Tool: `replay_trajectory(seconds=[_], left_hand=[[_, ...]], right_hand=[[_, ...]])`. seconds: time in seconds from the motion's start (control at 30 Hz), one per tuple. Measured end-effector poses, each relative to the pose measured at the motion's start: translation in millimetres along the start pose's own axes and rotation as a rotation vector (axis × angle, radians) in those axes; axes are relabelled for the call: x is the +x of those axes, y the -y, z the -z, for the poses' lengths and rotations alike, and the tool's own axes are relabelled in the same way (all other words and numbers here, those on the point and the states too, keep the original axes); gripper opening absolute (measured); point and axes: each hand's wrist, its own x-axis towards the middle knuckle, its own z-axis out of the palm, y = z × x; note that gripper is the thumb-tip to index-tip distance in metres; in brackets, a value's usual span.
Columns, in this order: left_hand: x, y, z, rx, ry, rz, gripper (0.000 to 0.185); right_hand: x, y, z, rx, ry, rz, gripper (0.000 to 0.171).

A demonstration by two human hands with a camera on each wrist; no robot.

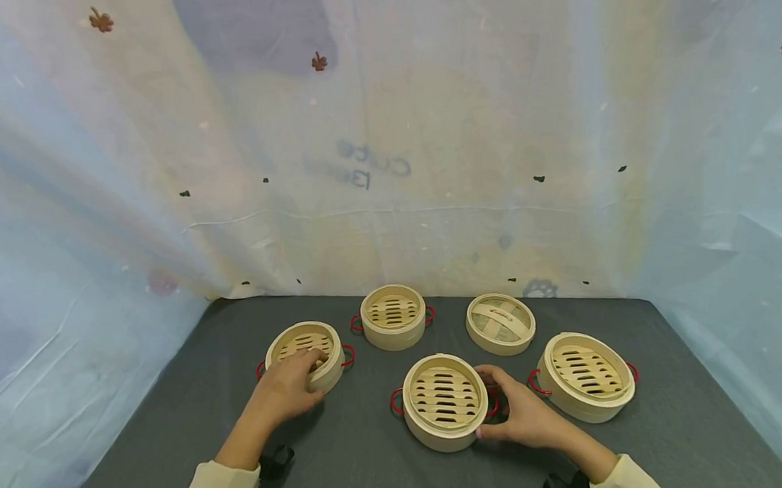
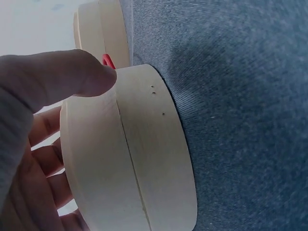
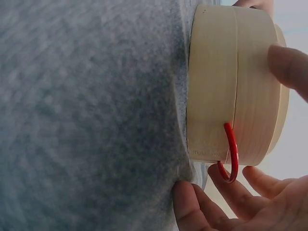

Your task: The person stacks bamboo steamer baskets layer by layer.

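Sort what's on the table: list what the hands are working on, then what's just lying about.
In hand:
left hand gripping left steamer basket
right hand holding centre steamer basket

Lying about:
rear steamer basket
steamer lid
right steamer basket

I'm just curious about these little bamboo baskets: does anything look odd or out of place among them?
One differs: the lid at the back right has a strap handle and no red rings, lying alone beside four slatted steamer trays. Nothing looks spilled or damaged.

Grey cloth table [image 1: 687, 420], pale printed backdrop sheet [image 1: 386, 128], back steamer basket [image 1: 393, 315], domed lid [image 1: 501, 323], right steamer basket [image 1: 587, 375].
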Motion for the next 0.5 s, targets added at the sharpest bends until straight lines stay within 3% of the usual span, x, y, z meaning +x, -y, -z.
replay_trajectory(seconds=[0.5], left_hand=[[-1.3, 2.3, -1.5, 0.044, -0.057, -0.043, 0.044]], right_hand=[[-0.6, 3.3, -0.5, 0.003, 0.005, -0.004, 0.093]])
